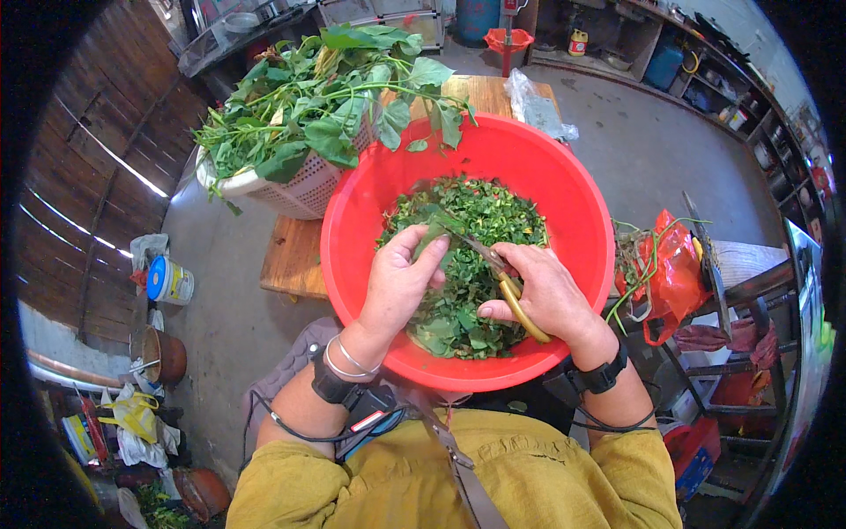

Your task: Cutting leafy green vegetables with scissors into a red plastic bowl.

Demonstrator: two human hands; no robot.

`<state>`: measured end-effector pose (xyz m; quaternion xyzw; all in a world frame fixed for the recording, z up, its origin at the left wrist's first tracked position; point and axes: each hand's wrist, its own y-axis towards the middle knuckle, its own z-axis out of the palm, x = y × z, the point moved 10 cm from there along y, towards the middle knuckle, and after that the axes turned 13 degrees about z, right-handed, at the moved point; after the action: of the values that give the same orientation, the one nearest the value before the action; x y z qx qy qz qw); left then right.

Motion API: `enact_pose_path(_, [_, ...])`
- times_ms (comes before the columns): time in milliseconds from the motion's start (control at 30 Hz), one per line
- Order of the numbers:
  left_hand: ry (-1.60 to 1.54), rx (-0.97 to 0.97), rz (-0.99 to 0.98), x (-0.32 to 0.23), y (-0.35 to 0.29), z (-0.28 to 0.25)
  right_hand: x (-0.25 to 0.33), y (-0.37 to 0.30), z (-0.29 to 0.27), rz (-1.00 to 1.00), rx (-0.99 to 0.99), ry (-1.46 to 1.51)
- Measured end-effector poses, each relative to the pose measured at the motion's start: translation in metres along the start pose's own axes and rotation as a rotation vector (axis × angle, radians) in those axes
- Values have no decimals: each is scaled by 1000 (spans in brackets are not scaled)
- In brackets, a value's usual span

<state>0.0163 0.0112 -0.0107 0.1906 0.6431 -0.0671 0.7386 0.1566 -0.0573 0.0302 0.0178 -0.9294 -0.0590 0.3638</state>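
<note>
Over a large red basin (582, 220), my left hand (397, 280) pinches a small bunch of green leaves (432, 233) between thumb and fingers. My right hand (553, 295) is closed around a pair of scissors (522, 310) with yellowish handles. The dark blades point up and left, and their tips reach the leaves; how far apart the blades are is hard to make out. Chopped greens (476, 273) cover the basin's bottom beneath both hands. Beyond the rim at the far left, a white plastic basket (304, 187) is heaped with long leafy stems (330, 115).
A wooden table (295, 256) lies under the basket. Clear plastic (533, 104) rests on it behind the basin. To the right, a red plastic bag (674, 273) and loose stems hang by a dark rack (749, 291). A white bucket with a blue lid (170, 280) stands on the left floor.
</note>
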Motion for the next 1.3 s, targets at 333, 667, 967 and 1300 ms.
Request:
enact_pose_path(333, [-22,36,-69,0,-2,6,-10,2,-3,89,-48,30])
enact_pose_path(667, [-123,-52,-7,3,1,0,-3,2,0,13,-1,4])
enact_pose_path(967, [-58,39,-47,7,-1,6,0,3,0,-6,7,-59])
enact_pose_path(1300, [-116,-5,-30,2,1,1,-11,5,-11,141,-72,34])
